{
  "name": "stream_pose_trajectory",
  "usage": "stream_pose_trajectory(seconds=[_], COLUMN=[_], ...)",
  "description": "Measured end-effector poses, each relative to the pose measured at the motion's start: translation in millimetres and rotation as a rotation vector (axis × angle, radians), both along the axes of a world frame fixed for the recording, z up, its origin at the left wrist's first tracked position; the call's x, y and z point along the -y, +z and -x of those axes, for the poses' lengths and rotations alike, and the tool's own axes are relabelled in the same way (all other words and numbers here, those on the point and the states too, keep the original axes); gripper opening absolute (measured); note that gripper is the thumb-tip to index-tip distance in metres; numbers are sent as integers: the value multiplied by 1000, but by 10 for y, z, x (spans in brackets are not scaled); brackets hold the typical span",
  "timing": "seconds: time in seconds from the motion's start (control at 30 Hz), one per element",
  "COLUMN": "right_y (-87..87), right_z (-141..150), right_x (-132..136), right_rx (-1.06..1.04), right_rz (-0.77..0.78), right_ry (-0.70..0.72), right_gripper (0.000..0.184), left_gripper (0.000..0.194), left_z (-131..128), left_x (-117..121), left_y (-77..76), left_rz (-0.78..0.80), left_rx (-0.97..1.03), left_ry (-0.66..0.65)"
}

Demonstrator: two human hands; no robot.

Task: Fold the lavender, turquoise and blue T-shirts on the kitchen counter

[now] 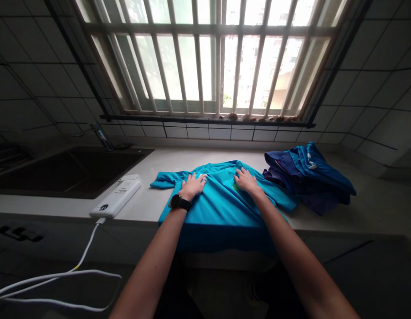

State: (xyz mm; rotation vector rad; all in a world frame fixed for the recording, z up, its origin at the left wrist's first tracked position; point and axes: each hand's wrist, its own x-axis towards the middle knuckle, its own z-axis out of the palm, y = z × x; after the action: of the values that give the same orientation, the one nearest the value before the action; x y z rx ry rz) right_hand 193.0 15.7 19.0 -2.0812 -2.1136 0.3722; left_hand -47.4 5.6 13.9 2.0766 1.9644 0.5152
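A bright blue T-shirt [221, 208] lies spread on the white countertop, its collar toward the window and its lower part hanging over the front edge. Flat on the left side of its chest rests my left hand [193, 185], fingers spread, with a dark watch on the wrist. My right hand [247, 180] presses on the right side of the chest, fingers also apart, beside a small green print. Neither hand grips the cloth. One sleeve points left; the other side is rumpled toward the right.
Right of the shirt sits a pile of blue and purple clothes [308, 177]. A white power bank [118, 197] with a white cable [87, 252] lies at the left, near the dark sink [75, 170] and its faucet [102, 137]. Behind the countertop [148, 204] is a barred window [208, 57].
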Motion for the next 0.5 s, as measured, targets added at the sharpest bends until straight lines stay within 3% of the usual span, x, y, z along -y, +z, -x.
stream_pose_trajectory(seconds=[0.13, 0.3, 0.4, 0.5], right_y=[-215, -271, -258, -280], right_z=[-81, -208, -207, -192], right_x=[-162, -223, -269, -301], right_rx=[33, -9, -63, -119], right_rz=[-47, -162, -225, -256], right_ry=[-74, -228, -132, 52], right_gripper=[62, 53, 45, 40], left_gripper=[53, 50, 41, 41], left_z=[69, -21, -108, -99], left_x=[-169, -341, -444, -496], left_y=[-30, 172, 154, -8], left_rz=[121, 189, -3, -81], left_rx=[-154, -289, -351, -323], left_ry=[100, 245, 108, -99])
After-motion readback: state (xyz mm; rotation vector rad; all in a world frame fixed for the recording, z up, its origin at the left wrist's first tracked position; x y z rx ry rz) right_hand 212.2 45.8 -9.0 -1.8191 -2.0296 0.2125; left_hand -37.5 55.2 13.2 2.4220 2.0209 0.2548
